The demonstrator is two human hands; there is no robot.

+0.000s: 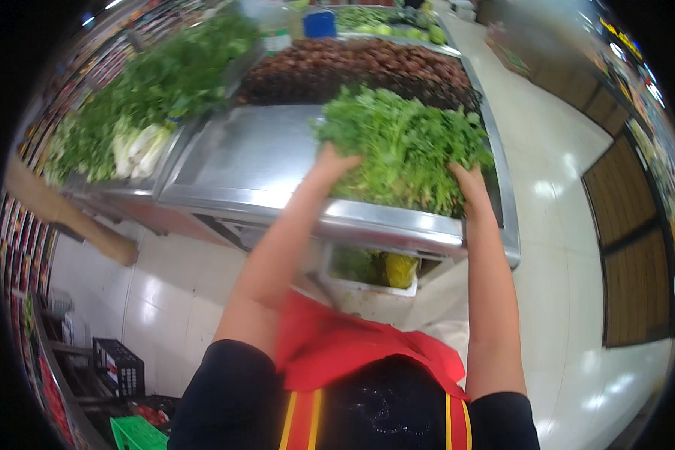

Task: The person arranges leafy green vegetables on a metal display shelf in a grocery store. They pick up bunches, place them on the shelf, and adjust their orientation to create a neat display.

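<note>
A wide bundle of leafy green stems (399, 152), like celery or coriander, lies on the front right of a stainless-steel display counter (247, 152). My left hand (337, 163) grips its left side, thumb over the stems. On the opposite side, my right hand (470, 183) clasps the bundle close to the counter's right edge. Leaves and stems hide most of the fingers of both hands. The cut stem ends face me, while the leaf tops point away towards a heap of small red onions or shallots (365, 62).
Left of the counter are more leafy greens (163, 73) and pale-stemmed cabbages (140, 149). A white bin (371, 288) holding a yellow item sits under the counter. At lower left stand a black crate (118, 365) and a green crate (138, 433). Wooden cabinets (627, 225) line the right aisle.
</note>
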